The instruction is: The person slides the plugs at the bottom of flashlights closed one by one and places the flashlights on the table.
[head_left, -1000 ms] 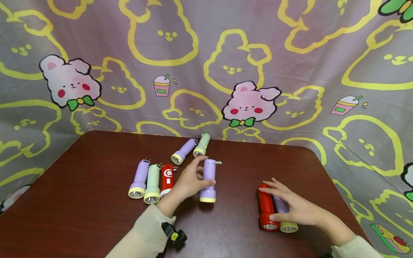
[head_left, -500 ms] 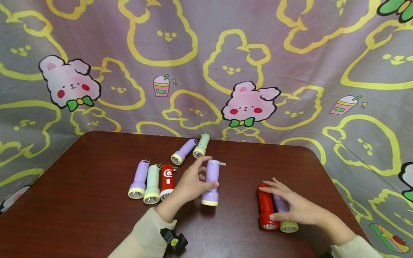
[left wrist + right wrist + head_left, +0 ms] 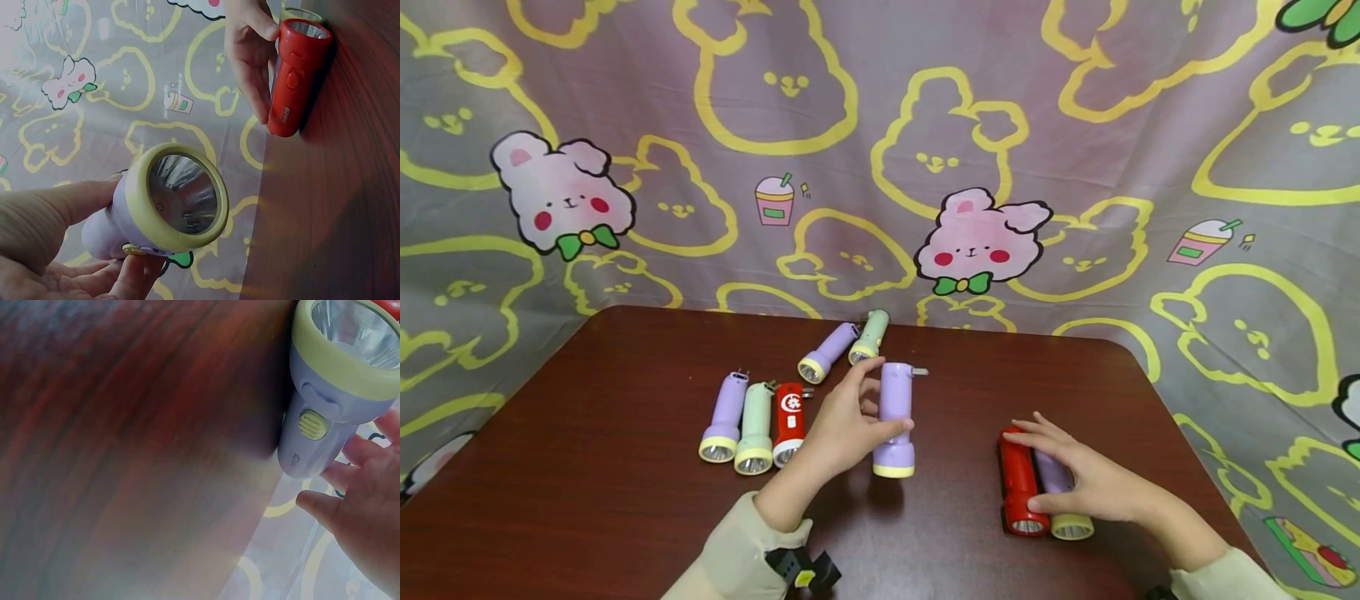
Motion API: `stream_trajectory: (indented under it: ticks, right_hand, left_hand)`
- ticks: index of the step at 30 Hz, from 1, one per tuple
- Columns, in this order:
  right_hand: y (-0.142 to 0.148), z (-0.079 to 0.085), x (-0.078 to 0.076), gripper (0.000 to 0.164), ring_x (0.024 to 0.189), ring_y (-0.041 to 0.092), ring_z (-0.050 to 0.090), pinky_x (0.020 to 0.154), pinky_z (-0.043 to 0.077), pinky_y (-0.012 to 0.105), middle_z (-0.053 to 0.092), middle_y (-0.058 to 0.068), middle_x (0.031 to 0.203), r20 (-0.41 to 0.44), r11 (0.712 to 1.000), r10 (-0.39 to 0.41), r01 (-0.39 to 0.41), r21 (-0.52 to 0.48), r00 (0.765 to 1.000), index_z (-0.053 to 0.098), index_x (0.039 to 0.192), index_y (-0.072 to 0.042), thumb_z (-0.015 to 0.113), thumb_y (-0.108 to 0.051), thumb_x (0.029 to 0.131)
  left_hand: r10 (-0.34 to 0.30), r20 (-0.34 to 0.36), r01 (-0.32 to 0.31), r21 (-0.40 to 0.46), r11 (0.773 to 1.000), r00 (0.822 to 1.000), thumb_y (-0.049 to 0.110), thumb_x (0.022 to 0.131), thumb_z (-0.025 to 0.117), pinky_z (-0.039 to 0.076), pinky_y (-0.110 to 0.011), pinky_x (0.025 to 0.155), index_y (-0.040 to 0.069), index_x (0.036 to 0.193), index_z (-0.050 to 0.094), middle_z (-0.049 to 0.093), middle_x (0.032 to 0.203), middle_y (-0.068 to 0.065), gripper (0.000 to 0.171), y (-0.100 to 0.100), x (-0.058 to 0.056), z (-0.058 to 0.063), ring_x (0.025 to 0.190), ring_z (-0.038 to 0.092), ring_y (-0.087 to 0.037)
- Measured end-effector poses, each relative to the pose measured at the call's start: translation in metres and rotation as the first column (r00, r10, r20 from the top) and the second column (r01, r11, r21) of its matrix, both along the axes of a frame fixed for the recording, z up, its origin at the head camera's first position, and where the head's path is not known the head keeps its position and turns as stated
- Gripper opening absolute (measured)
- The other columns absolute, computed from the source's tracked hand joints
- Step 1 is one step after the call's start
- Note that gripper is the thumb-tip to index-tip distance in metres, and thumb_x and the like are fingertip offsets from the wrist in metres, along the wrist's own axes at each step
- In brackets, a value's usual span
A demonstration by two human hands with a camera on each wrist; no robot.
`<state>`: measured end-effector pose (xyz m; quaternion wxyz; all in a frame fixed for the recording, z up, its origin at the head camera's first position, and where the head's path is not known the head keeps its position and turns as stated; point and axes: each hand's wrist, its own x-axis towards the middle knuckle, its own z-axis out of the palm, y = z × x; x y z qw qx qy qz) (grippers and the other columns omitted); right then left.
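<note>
Bunny-print cloth behind a brown table, and a head count

So the left hand has its thumb and fingers round a lilac flashlight, seemingly up off the table. Long axis runs near-to-far, lens end toward the person and tipped down a bit, I think, with a metal prong poking right from the tail. Right hand is well apart, fingers spread over a red flashlight and a lilac neighbour side by side (touching the red, but I wouldn't call it a grip).

That gap is what matters, I reckon: held one left of the pair, axes roughly parallel, lens ends all nearward, left hand doing the carrying.

Left of the left hand, a row of three: lilac one, mint one, red one. Farther out near the cloth, two slanted: back lilac, back mint.

Count: four lilac, two mint, two red, eight total.
</note>
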<state>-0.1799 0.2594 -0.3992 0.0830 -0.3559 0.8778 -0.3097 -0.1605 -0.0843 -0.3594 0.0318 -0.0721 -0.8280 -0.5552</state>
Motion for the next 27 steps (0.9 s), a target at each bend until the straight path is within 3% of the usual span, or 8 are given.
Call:
stream_trajectory:
  ticks: [9, 11, 13, 15, 17, 19, 22, 27]
  right_hand:
    - [0.001, 0.007, 0.0, 0.071, 0.14, -0.022, 0.002, 0.099, 0.033, 0.077, 0.041, 0.015, 0.155, -0.024, 1.0, 0.001, -0.002, -0.008, 1.0, 0.049, 0.146, -0.022, 0.079, -0.037, 0.083]
    - [0.0, 0.01, 0.0, 0.068, 0.142, -0.019, 0.004, 0.108, 0.036, 0.065, 0.042, 0.012, 0.155, -0.047, 1.0, -0.007, 0.006, -0.012, 0.999, 0.049, 0.145, -0.024, 0.078, -0.035, 0.085]
    - [-0.001, 0.013, 0.001, 0.066, 0.144, -0.017, 0.007, 0.115, 0.036, 0.043, 0.042, 0.008, 0.155, -0.07, 1.0, -0.016, 0.014, -0.016, 0.997, 0.048, 0.146, -0.027, 0.076, -0.033, 0.086]
    - [-0.002, 0.016, 0.001, 0.065, 0.145, -0.015, 0.009, 0.114, 0.029, 0.02, 0.041, 0.005, 0.156, -0.084, 0.999, -0.021, 0.018, -0.032, 0.996, 0.047, 0.146, -0.029, 0.076, -0.03, 0.087]
    - [-0.004, 0.019, 0.002, 0.066, 0.146, -0.013, 0.01, 0.108, 0.021, 0.008, 0.038, 0.004, 0.157, -0.082, 0.998, -0.016, 0.011, -0.06, 0.997, 0.045, 0.146, -0.029, 0.076, -0.027, 0.088]
    - [-0.008, 0.023, 0.001, 0.067, 0.147, -0.012, 0.011, 0.107, 0.02, 0.005, 0.037, 0.005, 0.158, -0.075, 0.995, -0.004, -0.003, -0.095, 0.997, 0.044, 0.147, -0.027, 0.076, -0.023, 0.088]
    - [-0.014, 0.029, 0.0, 0.07, 0.147, -0.009, 0.015, 0.107, 0.027, 0.01, 0.037, 0.005, 0.157, -0.091, 0.993, -0.004, -0.007, -0.122, 0.996, 0.043, 0.148, -0.026, 0.076, -0.017, 0.087]
    - [-0.031, 0.038, -0.002, 0.071, 0.141, -0.001, 0.034, 0.108, 0.04, 0.022, 0.045, 0.001, 0.152, -0.168, 0.99, -0.051, 0.028, -0.138, 0.985, 0.042, 0.149, -0.027, 0.076, -0.015, 0.087]
  left_hand:
    - [0.007, -0.031, -0.008, -0.035, 0.999, 0.999, 0.014, 0.074, 0.087, 0.059, -0.031, 0.078, 0.003, 0.14, 0.047, 0.067, 0.119, -0.014, 0.078, 0.004, 0.006, 0.008, 0.082, 0.063, -0.015]
    - [0.006, -0.042, -0.007, -0.028, 1.0, 0.999, 0.014, 0.074, 0.087, 0.059, -0.03, 0.077, 0.003, 0.14, 0.048, 0.067, 0.118, -0.013, 0.078, 0.004, 0.006, 0.009, 0.082, 0.063, -0.015]
    - [0.005, -0.052, -0.006, -0.021, 1.0, 0.999, 0.013, 0.074, 0.088, 0.058, -0.029, 0.077, 0.004, 0.14, 0.048, 0.067, 0.117, -0.013, 0.078, 0.005, 0.007, 0.009, 0.082, 0.062, -0.014]
    - [0.006, -0.06, -0.007, -0.014, 1.0, 0.998, 0.013, 0.073, 0.088, 0.058, -0.026, 0.075, 0.004, 0.14, 0.049, 0.068, 0.115, -0.012, 0.078, 0.005, 0.008, 0.01, 0.08, 0.062, -0.014]
    - [0.009, -0.065, -0.01, -0.013, 1.0, 0.998, 0.013, 0.073, 0.088, 0.057, -0.024, 0.073, 0.005, 0.14, 0.049, 0.068, 0.114, -0.011, 0.078, 0.006, 0.01, 0.011, 0.078, 0.062, -0.013]
    - [0.012, -0.07, -0.013, -0.011, 1.0, 0.997, 0.012, 0.072, 0.088, 0.056, -0.022, 0.072, 0.006, 0.14, 0.049, 0.068, 0.114, -0.009, 0.079, 0.006, 0.012, 0.012, 0.077, 0.061, -0.012]
    - [0.019, -0.077, -0.02, -0.007, 1.0, 0.997, 0.012, 0.072, 0.088, 0.055, -0.021, 0.071, 0.007, 0.139, 0.049, 0.068, 0.113, -0.008, 0.078, 0.006, 0.014, 0.014, 0.075, 0.061, -0.012]
    - [0.03, -0.107, -0.03, 0.008, 1.0, 0.994, 0.011, 0.071, 0.089, 0.055, -0.022, 0.069, 0.007, 0.136, 0.051, 0.069, 0.111, -0.01, 0.075, 0.006, 0.015, 0.014, 0.073, 0.061, -0.011]
